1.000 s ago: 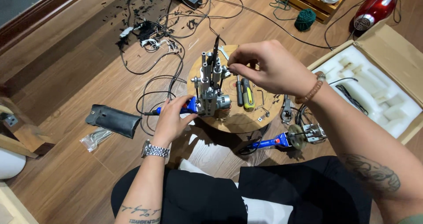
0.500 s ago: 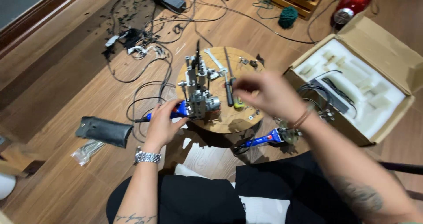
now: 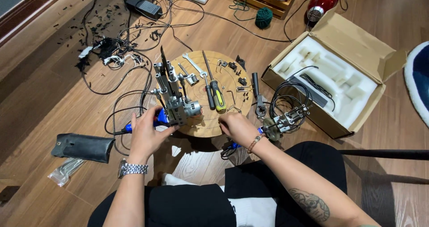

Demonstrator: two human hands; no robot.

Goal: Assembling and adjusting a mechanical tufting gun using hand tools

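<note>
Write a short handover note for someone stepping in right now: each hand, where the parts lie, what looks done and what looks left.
Left hand: holds the metal motor assembly upright on the round wooden board.
Right hand: rests on the board's near edge; whether its grip holds anything cannot be told.
Parts: screwdriver, wrench and small fittings lie on the board; a second wired assembly sits right of it, by the open cardboard box.
Done: assembly stands built up.
Left: loose fittings not yet fitted.
</note>
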